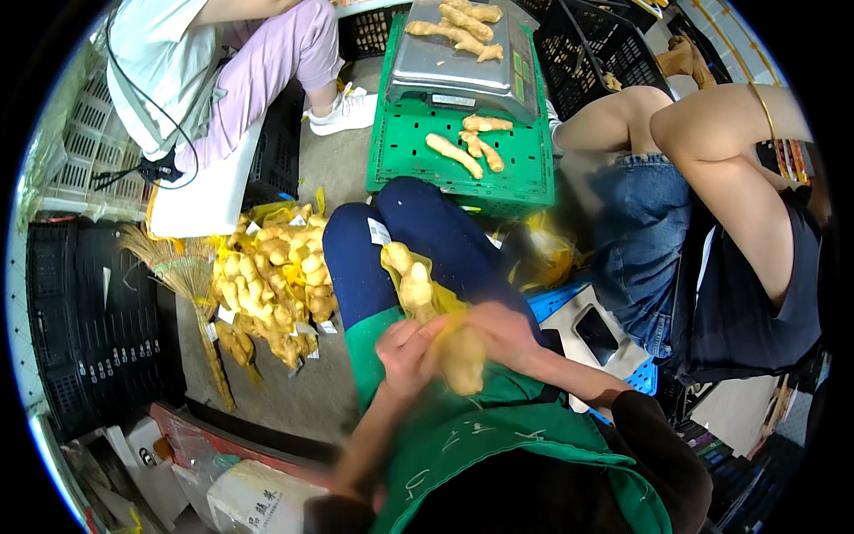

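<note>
A yellow net bag point(431, 298) with ginger in it lies across my lap, a white tag point(379, 232) at its far end. My left hand point(409, 354) is closed on the net from the left. From the right my right hand point(503, 335), blurred by motion, grips the same net. A thick piece of ginger point(463, 360) sits between and below my hands, seemingly inside the net; the blur makes this hard to tell. Ahead, loose ginger point(454, 155) lies on an upturned green crate point(391, 169), and more ginger roots rest on a metal scale point(425, 71).
Bagged ginger point(267, 276) is heaped on the floor to my left, beside a straw broom point(182, 267) and black crates point(84, 311). At right, a phone point(596, 335) lies on a pale surface near a seated person in denim point(645, 240). Another person in lilac trousers point(276, 62) sits far left.
</note>
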Available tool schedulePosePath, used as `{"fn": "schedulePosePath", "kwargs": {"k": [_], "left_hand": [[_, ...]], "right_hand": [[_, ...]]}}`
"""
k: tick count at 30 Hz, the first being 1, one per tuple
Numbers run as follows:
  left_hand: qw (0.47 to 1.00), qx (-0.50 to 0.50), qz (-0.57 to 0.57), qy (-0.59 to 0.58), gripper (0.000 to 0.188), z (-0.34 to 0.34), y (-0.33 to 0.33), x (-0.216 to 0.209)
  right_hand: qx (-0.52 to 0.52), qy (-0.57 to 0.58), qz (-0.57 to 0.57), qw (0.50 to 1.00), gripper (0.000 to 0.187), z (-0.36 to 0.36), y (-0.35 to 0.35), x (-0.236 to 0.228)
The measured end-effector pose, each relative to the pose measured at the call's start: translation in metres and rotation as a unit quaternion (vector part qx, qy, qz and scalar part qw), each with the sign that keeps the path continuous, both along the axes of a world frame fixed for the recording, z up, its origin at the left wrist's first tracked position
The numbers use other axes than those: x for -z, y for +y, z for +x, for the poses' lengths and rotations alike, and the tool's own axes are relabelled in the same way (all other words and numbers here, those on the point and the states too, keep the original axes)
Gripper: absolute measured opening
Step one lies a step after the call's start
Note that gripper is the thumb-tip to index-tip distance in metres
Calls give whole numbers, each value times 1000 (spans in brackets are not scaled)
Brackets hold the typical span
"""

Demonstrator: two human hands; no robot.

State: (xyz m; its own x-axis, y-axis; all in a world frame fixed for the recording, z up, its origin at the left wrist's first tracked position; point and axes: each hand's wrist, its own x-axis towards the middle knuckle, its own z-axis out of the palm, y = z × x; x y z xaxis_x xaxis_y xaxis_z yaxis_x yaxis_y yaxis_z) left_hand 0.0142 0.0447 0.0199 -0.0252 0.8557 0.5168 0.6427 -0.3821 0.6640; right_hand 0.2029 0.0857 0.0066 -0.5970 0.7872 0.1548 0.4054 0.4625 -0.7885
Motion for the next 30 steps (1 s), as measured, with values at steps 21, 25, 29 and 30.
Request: {"fn": "schedulePosePath", "kwargs": {"k": [21,25,29,30], "left_hand": [[975,-55,-208,-61,28,-16,-54,8],[900,-21,-335,-278,17,-16,-66,11],[738,-1,-304,-602,5,-7,-53,9],[694,-31,-294,-657,3,-3,-45,4]], "right_hand": [[171,-33,-33,984,20,11,-31,-28],[152,61,-43,986,21,14,-30,-23],[211,47,-162,963,16,-1,-14,-31],[177,14,-143,974,12,-5,-11,-30]]}}
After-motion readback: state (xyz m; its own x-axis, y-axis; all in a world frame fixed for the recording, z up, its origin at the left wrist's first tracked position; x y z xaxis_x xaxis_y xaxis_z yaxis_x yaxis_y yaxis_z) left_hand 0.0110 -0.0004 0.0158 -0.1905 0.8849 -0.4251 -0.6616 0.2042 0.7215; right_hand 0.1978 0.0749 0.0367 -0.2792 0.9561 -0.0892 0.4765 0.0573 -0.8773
